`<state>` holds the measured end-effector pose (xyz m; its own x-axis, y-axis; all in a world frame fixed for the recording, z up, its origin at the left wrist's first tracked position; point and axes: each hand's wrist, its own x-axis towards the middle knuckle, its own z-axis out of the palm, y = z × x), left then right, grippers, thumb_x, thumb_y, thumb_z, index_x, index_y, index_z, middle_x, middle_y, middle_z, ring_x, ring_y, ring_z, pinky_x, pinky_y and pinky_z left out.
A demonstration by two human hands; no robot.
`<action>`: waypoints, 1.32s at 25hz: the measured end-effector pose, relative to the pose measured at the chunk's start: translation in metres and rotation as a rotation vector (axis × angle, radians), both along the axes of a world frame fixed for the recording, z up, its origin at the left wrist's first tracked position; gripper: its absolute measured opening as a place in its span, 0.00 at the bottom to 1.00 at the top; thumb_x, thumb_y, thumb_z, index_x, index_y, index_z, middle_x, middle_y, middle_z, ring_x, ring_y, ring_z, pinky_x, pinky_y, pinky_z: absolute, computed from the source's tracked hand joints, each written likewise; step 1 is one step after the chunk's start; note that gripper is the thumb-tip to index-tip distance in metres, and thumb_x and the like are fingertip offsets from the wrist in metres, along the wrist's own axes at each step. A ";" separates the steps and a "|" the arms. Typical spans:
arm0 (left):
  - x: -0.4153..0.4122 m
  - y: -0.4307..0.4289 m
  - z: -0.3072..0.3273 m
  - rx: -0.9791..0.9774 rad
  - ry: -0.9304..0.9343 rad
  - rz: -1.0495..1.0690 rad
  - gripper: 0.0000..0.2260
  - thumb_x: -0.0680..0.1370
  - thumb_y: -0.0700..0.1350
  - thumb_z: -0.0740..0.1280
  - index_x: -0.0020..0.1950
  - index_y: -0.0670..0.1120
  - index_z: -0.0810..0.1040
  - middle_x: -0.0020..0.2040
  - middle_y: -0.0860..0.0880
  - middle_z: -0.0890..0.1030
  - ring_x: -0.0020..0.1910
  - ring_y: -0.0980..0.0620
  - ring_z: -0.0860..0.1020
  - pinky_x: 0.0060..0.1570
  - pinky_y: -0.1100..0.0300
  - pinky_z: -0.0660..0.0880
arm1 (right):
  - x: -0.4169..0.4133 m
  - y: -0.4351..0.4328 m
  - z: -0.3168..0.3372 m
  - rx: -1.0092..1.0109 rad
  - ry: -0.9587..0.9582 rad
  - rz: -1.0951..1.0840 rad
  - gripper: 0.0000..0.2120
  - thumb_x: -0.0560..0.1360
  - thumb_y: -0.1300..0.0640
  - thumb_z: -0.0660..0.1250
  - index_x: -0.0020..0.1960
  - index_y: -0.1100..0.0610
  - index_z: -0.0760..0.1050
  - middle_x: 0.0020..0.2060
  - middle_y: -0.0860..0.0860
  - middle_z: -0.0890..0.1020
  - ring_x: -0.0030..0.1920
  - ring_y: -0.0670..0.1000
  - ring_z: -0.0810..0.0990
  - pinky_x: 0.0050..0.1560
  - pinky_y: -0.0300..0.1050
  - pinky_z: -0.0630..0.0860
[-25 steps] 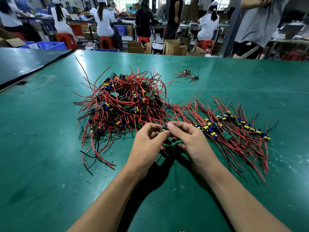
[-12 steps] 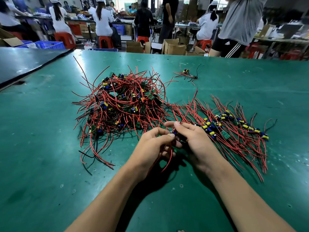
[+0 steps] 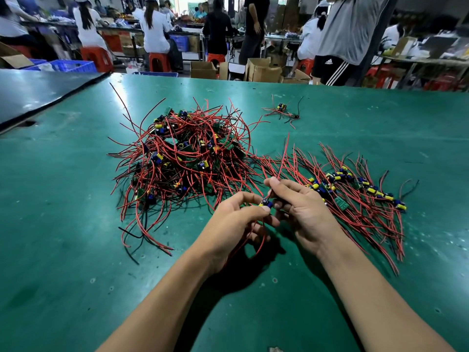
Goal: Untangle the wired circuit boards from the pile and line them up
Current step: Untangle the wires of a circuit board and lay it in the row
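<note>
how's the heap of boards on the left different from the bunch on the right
The heap is a mound, boards stacked at all angles; the right bunch lies flat with boards in a rough row. The heap's wires loop and cross every way; the right bunch's wires run roughly parallel. Both hold small green boards with red and black wires.

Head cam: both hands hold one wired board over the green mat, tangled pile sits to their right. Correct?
Wrong side: the tangled pile lies to the left of the hands; the lined-up row is what lies on their right, as the head view shows. The left hand and right hand do hold one wired board over the green mat.
</note>
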<state>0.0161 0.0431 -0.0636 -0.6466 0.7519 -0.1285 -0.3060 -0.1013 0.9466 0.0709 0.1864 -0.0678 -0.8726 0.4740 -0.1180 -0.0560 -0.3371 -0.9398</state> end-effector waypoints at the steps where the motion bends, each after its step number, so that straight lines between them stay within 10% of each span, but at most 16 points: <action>1: 0.000 0.000 0.000 0.012 -0.014 0.001 0.04 0.78 0.36 0.65 0.51 0.43 0.72 0.38 0.40 0.84 0.27 0.50 0.76 0.28 0.62 0.74 | 0.000 -0.001 0.000 -0.011 0.007 -0.014 0.20 0.60 0.46 0.80 0.46 0.56 0.84 0.31 0.49 0.77 0.27 0.44 0.70 0.25 0.36 0.69; 13: 0.000 -0.001 -0.005 -0.057 0.147 0.166 0.05 0.78 0.38 0.68 0.48 0.35 0.78 0.41 0.40 0.83 0.37 0.45 0.82 0.36 0.57 0.81 | 0.004 -0.011 0.001 0.462 0.032 -0.065 0.04 0.76 0.58 0.74 0.48 0.58 0.84 0.39 0.52 0.87 0.40 0.46 0.83 0.48 0.42 0.80; 18: 0.002 -0.001 -0.004 -0.096 0.201 0.215 0.05 0.78 0.36 0.67 0.50 0.33 0.78 0.42 0.35 0.83 0.38 0.43 0.83 0.40 0.51 0.82 | 0.006 -0.010 0.001 0.722 -0.054 -0.099 0.08 0.73 0.52 0.77 0.40 0.56 0.83 0.33 0.48 0.83 0.34 0.44 0.78 0.40 0.39 0.76; 28: -0.002 -0.003 0.001 -0.085 -0.038 0.068 0.05 0.78 0.34 0.62 0.44 0.39 0.77 0.36 0.39 0.83 0.29 0.43 0.82 0.30 0.57 0.80 | 0.008 -0.012 0.002 0.217 -0.032 0.087 0.07 0.71 0.54 0.77 0.41 0.57 0.84 0.35 0.53 0.84 0.31 0.49 0.81 0.29 0.39 0.77; 33: -0.001 -0.002 -0.002 -0.168 0.091 0.069 0.03 0.77 0.35 0.66 0.45 0.35 0.78 0.36 0.39 0.82 0.31 0.42 0.83 0.31 0.55 0.81 | 0.008 -0.013 0.001 0.377 -0.066 0.078 0.08 0.73 0.55 0.77 0.37 0.55 0.82 0.31 0.52 0.81 0.31 0.47 0.77 0.32 0.40 0.75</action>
